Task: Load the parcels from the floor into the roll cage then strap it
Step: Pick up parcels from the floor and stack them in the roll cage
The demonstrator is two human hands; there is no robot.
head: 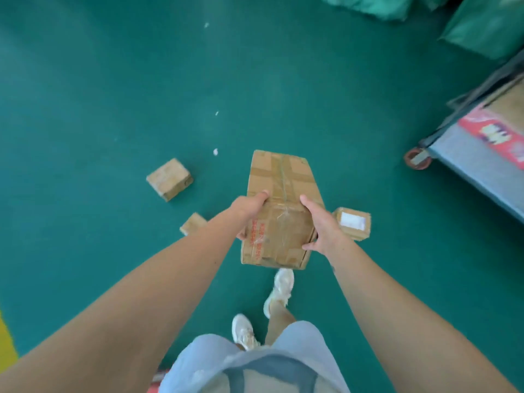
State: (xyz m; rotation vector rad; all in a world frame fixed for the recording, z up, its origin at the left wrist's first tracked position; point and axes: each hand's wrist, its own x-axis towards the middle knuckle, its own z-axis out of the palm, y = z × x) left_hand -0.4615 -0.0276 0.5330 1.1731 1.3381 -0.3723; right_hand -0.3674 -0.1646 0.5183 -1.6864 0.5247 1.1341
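A long taped cardboard parcel (283, 194) with red print is held above the green floor between both my hands. My left hand (249, 208) grips its left edge, and my right hand (321, 226) grips its right edge. On the floor lie three smaller parcels: a square box (169, 178) to the left, a small one (193, 223) partly hidden behind my left forearm, and one with a white label (353, 222) just right of my right hand. The roll cage (479, 154) stands at the right edge, with a red printed box (499, 134) inside.
Green sacks (487, 26) lie at the top right. The cage's red caster (417, 158) sticks out towards the middle. Small white scraps (215, 151) dot the floor. My feet in white shoes (279, 290) stand below the parcel. A yellow floor patch (5, 344) shows at the bottom left.
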